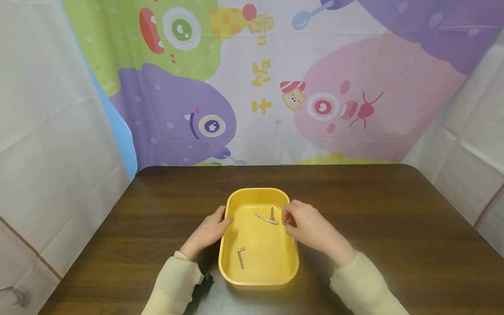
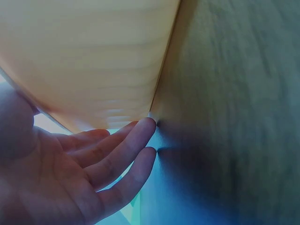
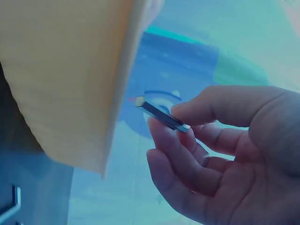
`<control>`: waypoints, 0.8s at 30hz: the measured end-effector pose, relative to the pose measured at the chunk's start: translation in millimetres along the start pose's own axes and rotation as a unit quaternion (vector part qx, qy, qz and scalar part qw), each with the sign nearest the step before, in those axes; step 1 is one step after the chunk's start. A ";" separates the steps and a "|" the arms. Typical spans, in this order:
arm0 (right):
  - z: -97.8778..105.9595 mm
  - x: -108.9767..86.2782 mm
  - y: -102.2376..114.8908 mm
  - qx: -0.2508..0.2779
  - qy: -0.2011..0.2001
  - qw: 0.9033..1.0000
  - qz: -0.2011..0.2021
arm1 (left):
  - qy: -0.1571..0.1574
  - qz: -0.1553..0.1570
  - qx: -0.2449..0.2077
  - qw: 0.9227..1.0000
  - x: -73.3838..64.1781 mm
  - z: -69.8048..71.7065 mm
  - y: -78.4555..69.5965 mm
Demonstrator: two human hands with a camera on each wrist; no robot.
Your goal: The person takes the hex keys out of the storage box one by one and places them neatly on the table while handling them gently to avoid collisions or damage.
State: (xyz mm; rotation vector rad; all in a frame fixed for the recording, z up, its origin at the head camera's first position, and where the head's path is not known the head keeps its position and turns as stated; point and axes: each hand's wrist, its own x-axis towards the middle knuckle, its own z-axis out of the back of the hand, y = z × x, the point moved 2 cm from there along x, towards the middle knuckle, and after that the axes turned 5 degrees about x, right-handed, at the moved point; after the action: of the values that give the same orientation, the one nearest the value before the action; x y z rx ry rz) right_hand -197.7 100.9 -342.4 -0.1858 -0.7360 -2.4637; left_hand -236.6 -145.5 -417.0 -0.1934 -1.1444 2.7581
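Observation:
A yellow tray (image 1: pixel 260 262) with rounded corners stands on the table. My left hand (image 1: pixel 208 228) grips its left side, thumb over the rim and fingers along the outer wall. In the left wrist view, the fingertips (image 2: pixel 149 125) reach down beside the tabletop. Over the tray's right rim, my right hand (image 1: pixel 309 225) pinches a metal hex key (image 3: pixel 159 114) between thumb and fingers; part of it is hidden by them. Inside the tray, one hex key (image 1: pixel 241 259) lies near the front left, and a small group of hex keys (image 1: pixel 264 218) crosses near the back right.
On the table right of the tray lies another hex key (image 3: pixel 17 201), mostly hidden by the right hand in the head view. The dark wooden table (image 1: pixel 165 197) ends at a cartoon-printed curtain (image 1: pixel 271 140). Pale cloth (image 1: pixel 43 131) hangs at the sides.

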 end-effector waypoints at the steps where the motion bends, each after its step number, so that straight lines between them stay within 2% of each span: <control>1: 2.3 0.2 -2.1 0.001 -0.006 1.000 -0.001 | 0.001 0.002 0.000 1.000 0.1 0.0 0.2; 7: 14.0 0.5 -13.3 0.005 -0.029 1.000 -0.010 | 0.004 0.004 -0.003 1.000 0.1 -0.5 0.7; 15: 24.9 0.3 -23.6 0.013 -0.007 0.997 -0.071 | 0.003 0.005 -0.002 1.000 -0.3 -1.2 0.9; 24: 29.1 -0.5 -40.7 0.003 0.001 0.996 -0.084 | 0.012 0.005 -0.006 1.000 -1.1 -0.2 0.8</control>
State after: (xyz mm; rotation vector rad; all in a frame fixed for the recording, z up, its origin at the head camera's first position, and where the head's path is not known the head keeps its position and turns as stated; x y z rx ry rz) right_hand -220.4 145.2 -337.1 -0.1246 -0.7870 -2.6202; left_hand -235.6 -146.1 -417.6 -0.2329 -1.1568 2.7511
